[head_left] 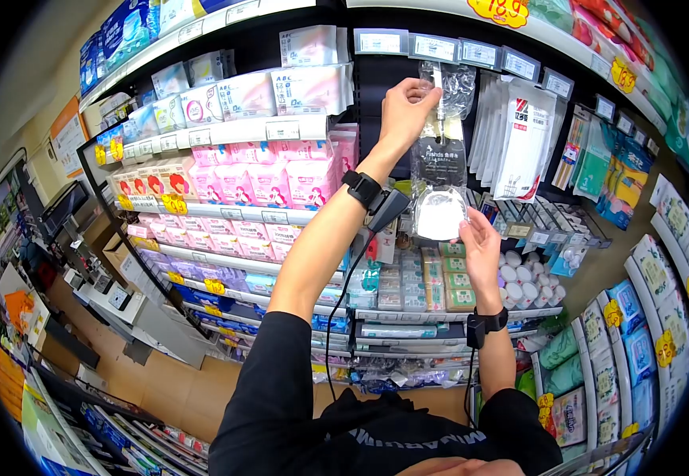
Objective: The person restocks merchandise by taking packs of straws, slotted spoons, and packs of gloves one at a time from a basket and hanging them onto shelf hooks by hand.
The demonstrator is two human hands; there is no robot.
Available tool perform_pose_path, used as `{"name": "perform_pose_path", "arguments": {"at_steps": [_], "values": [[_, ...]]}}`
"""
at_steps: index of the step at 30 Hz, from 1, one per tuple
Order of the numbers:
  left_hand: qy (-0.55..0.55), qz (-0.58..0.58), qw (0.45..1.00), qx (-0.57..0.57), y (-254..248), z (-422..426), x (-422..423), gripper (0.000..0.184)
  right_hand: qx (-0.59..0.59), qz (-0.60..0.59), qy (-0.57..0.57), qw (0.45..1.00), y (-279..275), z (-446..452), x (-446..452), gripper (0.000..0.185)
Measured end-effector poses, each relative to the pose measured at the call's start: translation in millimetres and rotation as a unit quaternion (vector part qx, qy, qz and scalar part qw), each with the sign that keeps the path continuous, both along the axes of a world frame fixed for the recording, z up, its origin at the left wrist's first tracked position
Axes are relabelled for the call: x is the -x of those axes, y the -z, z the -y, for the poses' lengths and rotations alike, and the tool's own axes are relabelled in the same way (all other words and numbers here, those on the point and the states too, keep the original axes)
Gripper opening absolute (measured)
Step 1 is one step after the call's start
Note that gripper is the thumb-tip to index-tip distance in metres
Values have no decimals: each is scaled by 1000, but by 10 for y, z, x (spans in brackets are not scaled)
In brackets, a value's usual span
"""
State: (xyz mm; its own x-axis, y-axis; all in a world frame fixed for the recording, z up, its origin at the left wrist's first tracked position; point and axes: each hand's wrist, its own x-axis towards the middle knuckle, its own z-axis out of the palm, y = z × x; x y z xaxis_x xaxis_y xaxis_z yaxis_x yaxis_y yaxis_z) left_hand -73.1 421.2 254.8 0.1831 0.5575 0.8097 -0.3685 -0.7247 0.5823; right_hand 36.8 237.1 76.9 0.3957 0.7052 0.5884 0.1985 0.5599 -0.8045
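A clear plastic package with a black card and a round white item (pixel 441 216) hangs in front of the rack, below a row of price tags. My left hand (pixel 409 107) is closed in a pinch at the package's top, near the hook. Lower down, my right hand (pixel 479 236) touches the right edge of the round white item with its fingertips, fingers partly curled. To the right of the package hang several white flat packets (pixel 519 139) with red print.
Shelves of pink packs (pixel 271 184) and white packs (pixel 305 91) fill the left side. Round white containers (pixel 519 278) stand below right. Green and blue packs (pixel 634 361) line the right shelves. Black cables hang from both wrist devices.
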Motion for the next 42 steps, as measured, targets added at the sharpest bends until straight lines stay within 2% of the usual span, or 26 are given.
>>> {"name": "perform_pose_path", "arguments": {"at_steps": [7,10,12,13,15,16,18,20,22,23,29,34,35,38,40,42], "values": [[-23,-24,999,29,75,-238,-59,38,-5,5,-17,1000,-38,-138,-47,32],[-29,-24,999,31,137,-306,-75,45,3,5,-9,1000,-78,-227,-71,30],[-80,-26,996,-20,170,-332,-88,61,25,-6,-8,1000,-105,-325,-103,28],[-81,-26,996,-20,170,-285,-64,61,25,-6,-9,1000,-95,-412,-148,28],[-192,-42,980,4,240,-182,-18,75,10,20,-2,1000,-91,-586,-251,27],[-194,-42,980,4,283,-149,9,75,10,20,-4,1000,-118,-648,-283,27],[-151,-4,988,0,388,-81,62,79,30,19,-10,999,-186,-768,-317,26],[-141,4,990,4,489,95,169,75,24,8,-9,1000,-241,-918,-354,27],[-47,5,998,29,638,230,272,68,31,16,-22,999,-215,-1142,-507,28],[-29,-12,999,35,713,312,333,62,42,29,-15,999,-215,-1245,-571,27],[81,-41,993,70,1148,722,716,58,126,40,-5,991,-254,-1585,-671,21],[124,-66,986,85,1391,987,1028,52,212,80,7,974,-278,-1964,-874,17],[134,-105,979,116,1404,1052,1105,50,231,84,1,969,-305,-2001,-877,10],[149,-118,976,110,1657,1104,1166,46,270,110,-8,956,-341,-2220,-980,11],[156,-126,969,145,1798,1170,1274,45,272,127,-14,954,-316,-2497,-1166,14],[154,-119,969,152,1946,1189,1347,43,281,147,31,948,-358,-2587,-1210,16]]}}
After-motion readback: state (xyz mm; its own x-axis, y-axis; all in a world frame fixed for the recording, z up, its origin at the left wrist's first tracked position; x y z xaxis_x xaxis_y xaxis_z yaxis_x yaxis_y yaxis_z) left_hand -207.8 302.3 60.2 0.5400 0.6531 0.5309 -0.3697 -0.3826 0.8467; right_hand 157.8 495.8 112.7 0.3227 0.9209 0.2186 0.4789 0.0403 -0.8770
